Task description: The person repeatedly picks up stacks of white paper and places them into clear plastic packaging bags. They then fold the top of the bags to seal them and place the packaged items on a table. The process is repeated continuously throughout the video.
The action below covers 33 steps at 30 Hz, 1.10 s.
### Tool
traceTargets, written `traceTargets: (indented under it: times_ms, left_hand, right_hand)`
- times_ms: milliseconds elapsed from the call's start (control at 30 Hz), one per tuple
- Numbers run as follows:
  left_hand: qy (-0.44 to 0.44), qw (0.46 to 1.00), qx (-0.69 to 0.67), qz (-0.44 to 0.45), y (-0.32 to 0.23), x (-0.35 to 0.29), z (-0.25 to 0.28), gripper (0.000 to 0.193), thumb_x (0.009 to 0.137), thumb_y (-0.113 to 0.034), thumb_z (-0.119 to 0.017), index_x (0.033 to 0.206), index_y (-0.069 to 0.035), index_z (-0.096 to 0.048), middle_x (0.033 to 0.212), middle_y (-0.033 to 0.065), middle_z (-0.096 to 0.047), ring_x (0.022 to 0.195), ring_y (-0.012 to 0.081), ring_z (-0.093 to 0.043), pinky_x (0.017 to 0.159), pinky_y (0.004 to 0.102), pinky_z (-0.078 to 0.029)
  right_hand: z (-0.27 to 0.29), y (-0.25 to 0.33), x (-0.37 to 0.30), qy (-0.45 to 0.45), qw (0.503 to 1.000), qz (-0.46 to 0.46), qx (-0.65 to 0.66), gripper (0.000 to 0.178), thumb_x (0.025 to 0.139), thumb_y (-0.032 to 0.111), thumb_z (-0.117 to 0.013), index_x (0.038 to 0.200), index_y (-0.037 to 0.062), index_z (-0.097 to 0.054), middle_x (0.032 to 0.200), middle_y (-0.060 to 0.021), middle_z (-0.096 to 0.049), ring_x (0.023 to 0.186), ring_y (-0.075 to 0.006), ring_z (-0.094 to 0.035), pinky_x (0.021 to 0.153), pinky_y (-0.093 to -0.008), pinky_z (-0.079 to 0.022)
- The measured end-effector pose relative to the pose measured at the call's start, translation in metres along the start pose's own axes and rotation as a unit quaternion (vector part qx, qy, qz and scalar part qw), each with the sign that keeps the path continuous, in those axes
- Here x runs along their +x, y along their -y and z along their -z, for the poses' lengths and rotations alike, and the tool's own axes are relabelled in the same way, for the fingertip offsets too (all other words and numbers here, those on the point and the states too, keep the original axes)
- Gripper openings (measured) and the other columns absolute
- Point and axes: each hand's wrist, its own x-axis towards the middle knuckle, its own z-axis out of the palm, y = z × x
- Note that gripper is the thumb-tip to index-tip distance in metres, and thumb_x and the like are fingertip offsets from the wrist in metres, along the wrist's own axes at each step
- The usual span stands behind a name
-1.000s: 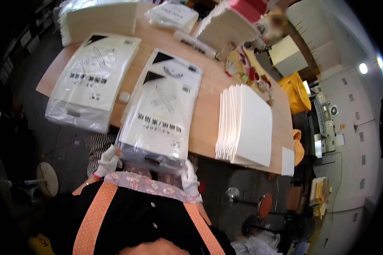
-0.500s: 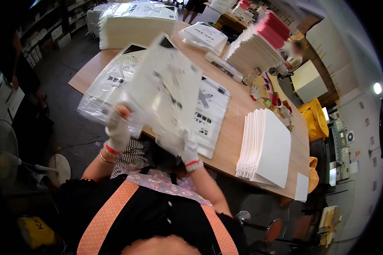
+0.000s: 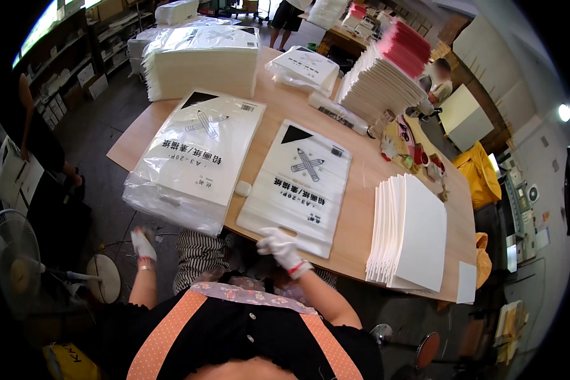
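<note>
Taking the flat printed bag [image 3: 297, 187] as the centre of the dial, the person's two hands are apart: the right hand [image 3: 280, 248] has loosely bent fingers at six o'clock, by the bag's near edge, though I cannot tell whether it grips or only touches; the left hand [image 3: 144, 244], blurred, is out at eight o'clock, past the table's rim, with nothing visible in it. The bag lies on the table close to that rim, so a tug from the right hand could probably slide the slick plastic off. The wrapped pile [image 3: 215, 158] at ten o'clock seems more at risk: its loose plastic end overhangs the edge, where a passing forearm might catch it. The fanned white sheets [image 3: 415, 231] at four o'clock could skid apart if an elbow bumped them. The wood-toned table [image 3: 361, 183] also carries a small white block [image 3: 242, 189] at nine, a tall wrapped stack [image 3: 199, 66] at eleven and a pink-and-white stack [image 3: 383, 73] at one. Around it is a cluttered workroom: a fan [image 3: 16, 247] beyond eight, shelving [image 3: 66, 54] beyond ten, and a co-worker in dark shorts [image 3: 288, 19] towards twelve.
</note>
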Motion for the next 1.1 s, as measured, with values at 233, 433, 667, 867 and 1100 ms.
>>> traceTargets:
  times_ms: [233,433,667,867,1100]
  left_hand:
    - [0.295,0.532,0.79,-0.081,0.134,-0.067,0.147,0.025,0.083,-0.021,-0.047,0.095,-0.002,-0.059,0.09,0.0269,-0.059,0.089,0.0401,-0.059,0.075,0.0455,-0.048]
    - [0.258,0.642,0.721,-0.044,0.098,-0.03,0.132,0.03,0.081,-0.023,-0.048,0.099,-0.003,-0.059,0.098,0.0236,-0.061,0.094,0.0388,-0.059,0.079,0.0436,-0.047]
    - [0.216,0.647,0.727,-0.078,0.001,-0.118,-0.03,0.034,0.082,-0.028,-0.047,0.108,-0.009,-0.058,0.104,0.0204,-0.061,0.1,0.0385,-0.056,0.085,0.0432,-0.044]
    - [0.202,0.664,0.714,-0.098,0.002,-0.144,-0.109,0.038,0.084,-0.032,-0.049,0.108,-0.004,-0.058,0.114,0.0203,-0.057,0.108,0.0372,-0.052,0.091,0.0424,-0.042]
    - [0.283,0.51,0.782,-0.218,-0.004,-0.144,-0.128,0.036,0.084,-0.031,-0.044,0.105,-0.008,-0.062,0.104,0.0184,-0.062,0.094,0.0367,-0.06,0.082,0.0448,-0.048]
  right_hand:
    - [0.245,0.002,0.003,-0.443,0.856,0.219,-0.154,0.03,0.092,0.021,-0.05,0.115,0.0028,-0.048,0.094,-0.0098,-0.058,0.081,-0.0173,-0.058,0.078,-0.0283,-0.048]
    - [0.301,-0.018,0.036,-0.648,0.617,0.164,-0.415,0.053,0.087,0.025,-0.056,0.132,0.006,-0.035,0.119,-0.021,-0.052,0.097,-0.0297,-0.058,0.086,-0.0397,-0.046]
    - [0.329,0.04,0.076,-0.608,0.727,-0.045,-0.316,0.033,0.087,0.03,-0.049,0.114,0.01,-0.05,0.114,-0.0121,-0.055,0.087,-0.0315,-0.059,0.07,-0.0433,-0.048]
    - [0.336,0.025,0.06,-0.584,0.725,-0.05,-0.362,0.015,0.083,0.022,-0.052,0.093,0.0104,-0.056,0.1,-0.0122,-0.056,0.085,-0.0333,-0.058,0.068,-0.0429,-0.047]
    - [0.253,-0.03,-0.05,-0.524,0.717,0.053,-0.457,0.01,0.086,0.019,-0.048,0.093,0.0156,-0.054,0.094,-0.0111,-0.057,0.082,-0.0336,-0.057,0.066,-0.0462,-0.045]
